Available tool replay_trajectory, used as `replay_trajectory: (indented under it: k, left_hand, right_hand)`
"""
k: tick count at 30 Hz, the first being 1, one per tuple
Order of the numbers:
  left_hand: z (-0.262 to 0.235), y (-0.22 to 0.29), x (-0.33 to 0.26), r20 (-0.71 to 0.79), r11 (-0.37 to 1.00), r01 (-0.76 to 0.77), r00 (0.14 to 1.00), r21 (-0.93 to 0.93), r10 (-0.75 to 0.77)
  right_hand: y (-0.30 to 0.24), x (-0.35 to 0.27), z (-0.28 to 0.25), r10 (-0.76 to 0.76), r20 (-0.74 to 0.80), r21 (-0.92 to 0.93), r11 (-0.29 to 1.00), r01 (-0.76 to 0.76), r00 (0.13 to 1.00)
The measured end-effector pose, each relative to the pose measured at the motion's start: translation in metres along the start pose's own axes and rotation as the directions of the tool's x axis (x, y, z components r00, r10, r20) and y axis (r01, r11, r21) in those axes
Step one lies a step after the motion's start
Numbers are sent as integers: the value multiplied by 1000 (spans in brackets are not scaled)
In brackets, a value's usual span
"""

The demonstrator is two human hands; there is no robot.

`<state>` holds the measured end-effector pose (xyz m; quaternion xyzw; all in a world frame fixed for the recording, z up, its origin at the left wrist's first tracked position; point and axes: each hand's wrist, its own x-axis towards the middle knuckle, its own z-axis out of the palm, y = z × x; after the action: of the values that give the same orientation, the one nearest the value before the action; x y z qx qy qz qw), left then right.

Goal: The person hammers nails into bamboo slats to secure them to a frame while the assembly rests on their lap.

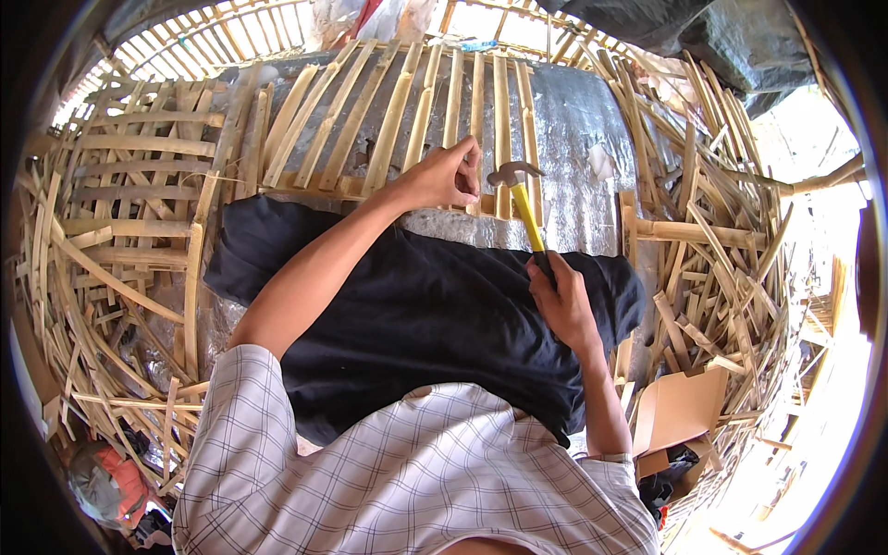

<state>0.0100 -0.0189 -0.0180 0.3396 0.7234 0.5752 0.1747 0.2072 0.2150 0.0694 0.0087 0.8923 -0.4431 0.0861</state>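
Observation:
Over the near ends of a row of bamboo slats (395, 116), my left hand (437, 178) is closed in a pinch, thumb against fingertips. Whatever lies between those fingertips, if anything, is too small to make out. My right hand (566, 301) grips the black handle end of a claw hammer (529, 208) with a yellow shaft. The hammer's metal head is raised just right of my left hand, above the slats toward the right end of the row. A bamboo crosspiece (310, 183) runs under the slats' near ends.
Dark cloth (425, 314) covers my lap. Silvery sheeting (578, 120) lies beneath the slats. Woven bamboo panels (139, 185) stand at the left, and a heap of loose bamboo strips (731, 277) at the right. An open cardboard box (680, 407) sits at the lower right.

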Motion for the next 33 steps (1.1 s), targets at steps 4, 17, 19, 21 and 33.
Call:
replay_trajectory:
  k: [4,17,19,21,33]
  left_hand:
    - [1,-1,3,1,1000,-19,1000,-6,19]
    - [1,-4,0,17,999,8,1000,-31,-8]
    - [1,-3,2,14,1000,18,1000,-12,-18]
    - [1,-5,3,16,1000,24,1000,-3,-24]
    - [3,-13,4,22,996,42,999,-76,-41]
  right_hand:
    - [-11,-1,-4,-103,-52,-83,992,98,993]
    - [-6,3,4,-128,-64,-88,989,122,990]
    - [4,7,3,-112,-106,-121,988,99,988]
    - [21,23,5,-99,-179,-164,984,69,979]
    - [127,136,16,-225,-521,-277,957,86,823]
